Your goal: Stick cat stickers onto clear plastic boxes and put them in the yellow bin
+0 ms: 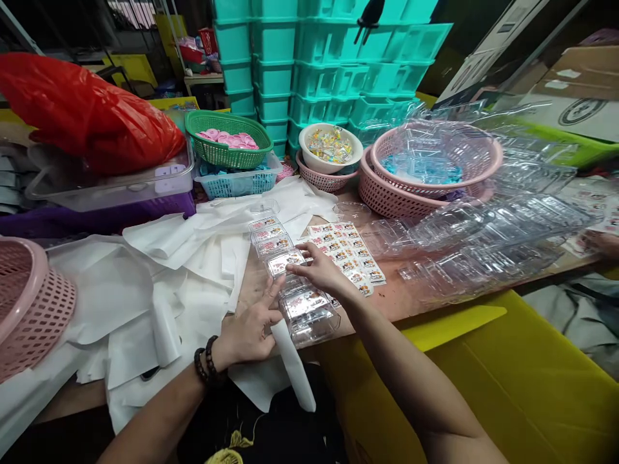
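My left hand (249, 332), with dark bead bracelets at the wrist, has its index finger stretched toward a row of clear plastic boxes (309, 325). Its other fingers are curled around a loose strip of white paper (294, 370) that hangs over the table's front edge. Over the middle of the row, my right hand (319, 267) has thumb and index finger at the right end of a printed sticker (280, 263) on one box. Several boxes in the row bear similar stickers. Right of them lie sheets of cartoon stickers (349, 251), partly behind my right hand.
White paper sheets (188, 270) cover the table's left. Many clear plastic boxes (507, 225) lie at right. Behind are pink baskets (406, 200), a white bowl (305, 143), a green basket (193, 132) and stacked teal bins (319, 77). Another person's hand (604, 245) shows at far right.
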